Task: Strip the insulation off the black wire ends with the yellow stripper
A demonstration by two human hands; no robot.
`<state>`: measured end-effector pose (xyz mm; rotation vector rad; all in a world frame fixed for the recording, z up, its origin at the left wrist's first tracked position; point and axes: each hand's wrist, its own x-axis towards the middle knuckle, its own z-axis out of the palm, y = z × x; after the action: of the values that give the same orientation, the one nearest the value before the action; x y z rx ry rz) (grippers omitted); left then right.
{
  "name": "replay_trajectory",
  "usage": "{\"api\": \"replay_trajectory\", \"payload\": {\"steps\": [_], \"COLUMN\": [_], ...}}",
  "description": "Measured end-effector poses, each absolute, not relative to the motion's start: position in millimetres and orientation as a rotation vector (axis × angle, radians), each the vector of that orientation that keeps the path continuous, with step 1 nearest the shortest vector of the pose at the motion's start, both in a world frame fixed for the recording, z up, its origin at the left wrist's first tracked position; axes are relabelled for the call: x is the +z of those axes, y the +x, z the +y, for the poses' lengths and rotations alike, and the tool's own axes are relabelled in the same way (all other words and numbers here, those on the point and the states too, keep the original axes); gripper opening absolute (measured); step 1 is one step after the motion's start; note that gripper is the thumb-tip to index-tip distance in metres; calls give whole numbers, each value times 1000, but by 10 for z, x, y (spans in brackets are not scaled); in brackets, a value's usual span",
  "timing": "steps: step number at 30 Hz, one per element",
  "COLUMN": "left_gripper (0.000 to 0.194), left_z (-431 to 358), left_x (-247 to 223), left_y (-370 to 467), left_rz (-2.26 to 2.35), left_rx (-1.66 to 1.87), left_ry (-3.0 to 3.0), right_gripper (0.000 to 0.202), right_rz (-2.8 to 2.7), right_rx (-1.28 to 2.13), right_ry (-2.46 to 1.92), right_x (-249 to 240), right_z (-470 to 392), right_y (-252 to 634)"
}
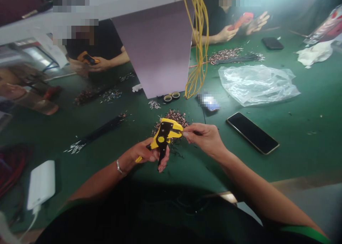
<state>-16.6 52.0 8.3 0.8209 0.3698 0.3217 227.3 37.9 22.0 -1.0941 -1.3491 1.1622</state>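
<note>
My left hand point(145, 152) is wrapped around the handles of a yellow and black wire stripper point(161, 139), held tilted above the table. At the tool's jaws, my right hand point(204, 137) has thumb and fingers pinched together on a thin black wire point(205, 116). Most of that wire is hidden by the fingers; a dark strand shows above them. Below and behind the stripper lies a pile of short copper-ended wire pieces point(175, 116). To the left, a bundle of black wires point(103, 130) with bare silvery ends rests on the green table point(187, 187).
Beside my right hand lie a phone point(252, 132) and a clear plastic bag point(258, 85). Yellow wires point(197, 40) hang by a pale panel point(162, 47), with tape rolls point(171, 96) at its foot. A white power bank point(41, 185) sits left. Co-workers' hands point(227, 33) hold tools opposite.
</note>
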Motion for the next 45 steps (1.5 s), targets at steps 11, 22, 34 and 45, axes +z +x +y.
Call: {"api": "replay_trajectory", "payload": {"steps": [11, 22, 34, 45], "left_gripper": [40, 39, 40, 41], "left_z": [537, 548, 533, 546], "left_x": [48, 68, 63, 47], "left_y": [-194, -193, -198, -209], "left_rz": [361, 363, 377, 365], "left_rx": [314, 335, 345, 334], "left_ry": [818, 831, 831, 835], "right_gripper": [20, 16, 10, 13], "right_rz": [-1529, -1536, -1405, -1375], "right_rx": [1035, 1070, 1175, 1207], "right_ry": [-1113, -1125, -1088, -1124], "right_x": [202, 230, 223, 244], "right_z": [346, 332, 337, 335], "right_y": [2294, 2288, 2267, 2264]}}
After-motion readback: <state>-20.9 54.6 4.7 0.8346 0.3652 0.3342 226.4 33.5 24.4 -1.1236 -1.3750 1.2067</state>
